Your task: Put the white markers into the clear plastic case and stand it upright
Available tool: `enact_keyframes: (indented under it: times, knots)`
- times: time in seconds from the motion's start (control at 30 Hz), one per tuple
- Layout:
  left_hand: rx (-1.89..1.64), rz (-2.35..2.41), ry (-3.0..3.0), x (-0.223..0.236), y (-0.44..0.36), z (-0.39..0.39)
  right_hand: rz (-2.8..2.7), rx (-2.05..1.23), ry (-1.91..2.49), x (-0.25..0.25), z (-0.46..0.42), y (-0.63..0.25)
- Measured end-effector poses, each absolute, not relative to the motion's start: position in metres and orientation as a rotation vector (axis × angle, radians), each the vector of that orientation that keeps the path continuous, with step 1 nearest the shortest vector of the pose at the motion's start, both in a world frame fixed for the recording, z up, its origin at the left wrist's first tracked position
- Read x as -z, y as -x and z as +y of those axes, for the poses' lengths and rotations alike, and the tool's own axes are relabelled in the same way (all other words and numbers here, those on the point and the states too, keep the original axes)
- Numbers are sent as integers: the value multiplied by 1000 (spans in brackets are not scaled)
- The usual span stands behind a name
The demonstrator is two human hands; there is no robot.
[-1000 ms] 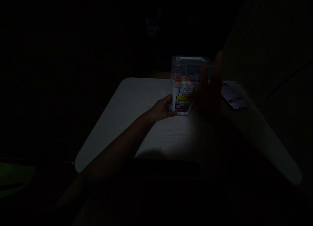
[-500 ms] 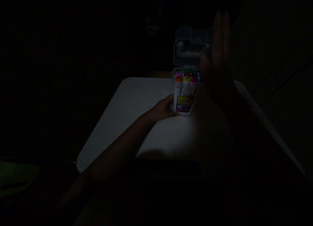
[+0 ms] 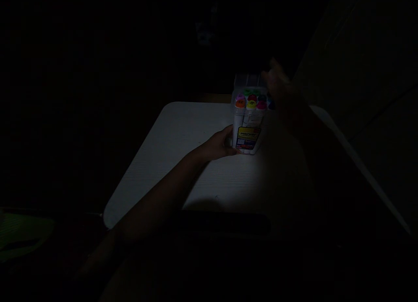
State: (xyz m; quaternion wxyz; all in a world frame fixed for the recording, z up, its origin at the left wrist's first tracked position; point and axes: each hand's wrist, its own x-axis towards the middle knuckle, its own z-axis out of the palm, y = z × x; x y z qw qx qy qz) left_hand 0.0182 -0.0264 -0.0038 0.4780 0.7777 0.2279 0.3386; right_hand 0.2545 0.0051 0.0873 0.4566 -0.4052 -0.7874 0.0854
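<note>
here, the left hand (image 3: pixel 215 147) pinches the marker case (image 3: pixel 247 138) between thumb and fingers; by the case's upper right is the right hand (image 3: pixel 281 85), its fingers too dark to tell.

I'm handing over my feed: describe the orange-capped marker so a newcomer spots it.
Start at the white table, then find the clear marker box the left hand grips. In its front row, the orange-capped marker stands at the left end. Its cap is the only orange one visible, left of the yellow cap.
</note>
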Motion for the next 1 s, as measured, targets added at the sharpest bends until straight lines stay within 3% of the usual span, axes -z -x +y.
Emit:
enact_keyframes:
  times: [0.23,0.53,1.0]
  knots:
    - [-820,544,-1893,3,-19,-27,-1870,-437,1134,-88,-6,-258]
    - [-801,559,-1932,5,-18,-24,-1926,114,1077,-95,-63,-219]
    - [-843,736,-1982,4,-19,-30,-1892,23,1051,-99,-73,-208]
